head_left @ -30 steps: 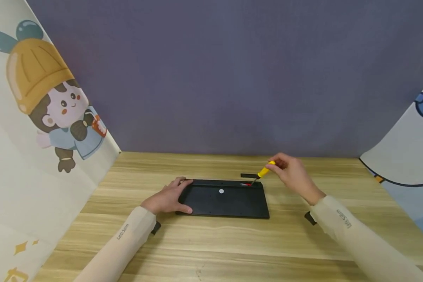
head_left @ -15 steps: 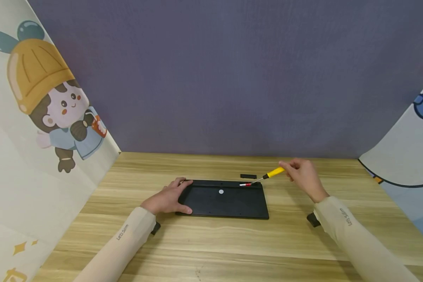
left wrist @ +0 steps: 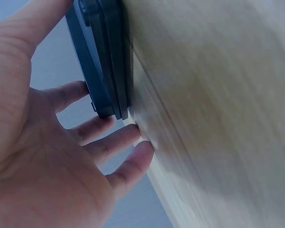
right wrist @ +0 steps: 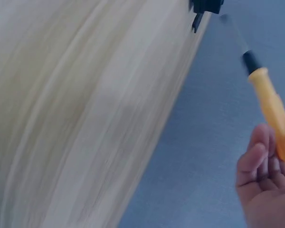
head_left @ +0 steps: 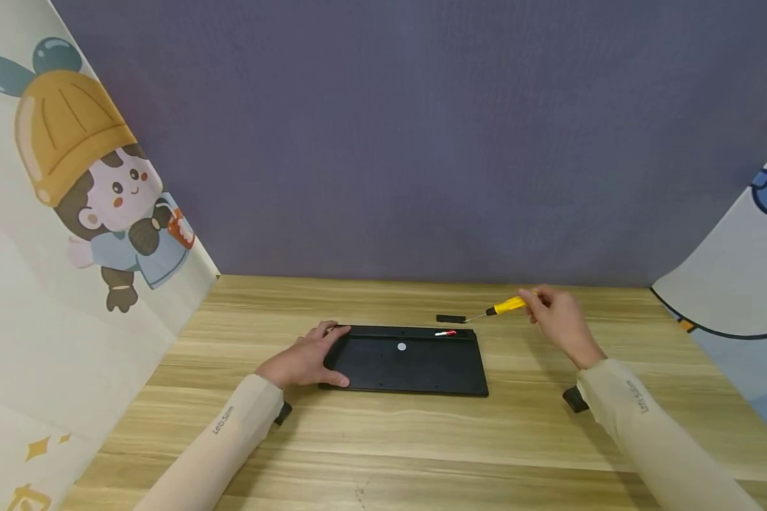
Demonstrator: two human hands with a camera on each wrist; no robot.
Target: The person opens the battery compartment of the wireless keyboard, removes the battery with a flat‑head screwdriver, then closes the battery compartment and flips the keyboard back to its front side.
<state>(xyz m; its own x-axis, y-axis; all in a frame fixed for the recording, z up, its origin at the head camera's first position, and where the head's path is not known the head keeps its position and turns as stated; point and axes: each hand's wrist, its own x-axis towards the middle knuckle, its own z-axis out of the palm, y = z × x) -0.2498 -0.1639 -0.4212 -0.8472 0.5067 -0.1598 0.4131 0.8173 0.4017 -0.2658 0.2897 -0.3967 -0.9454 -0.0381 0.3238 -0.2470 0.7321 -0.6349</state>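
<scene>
A: Where does the work stand?

B: The black panel [head_left: 405, 362] lies flat mid-bench [head_left: 422, 440]. The left hand [head_left: 303, 358] steadies its 9 o'clock edge with relaxed fingers. The right hand [head_left: 559, 319] pinches the yellow screwdriver [head_left: 506, 306] at about 2 o'clock from the panel, lifted off it.

A: And doing it well?

B: Probably keeping that edge pinned and bringing the tip down squarely near the red mark [head_left: 446, 333].

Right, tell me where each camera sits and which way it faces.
Head: above, looking forward and down at the table; both forearms and hands show.
Left wrist: at the left hand, facing the black panel edge.
Right wrist: at the right hand, facing the yellow screwdriver.
Shared: head and right wrist both show the screwdriver.
</scene>
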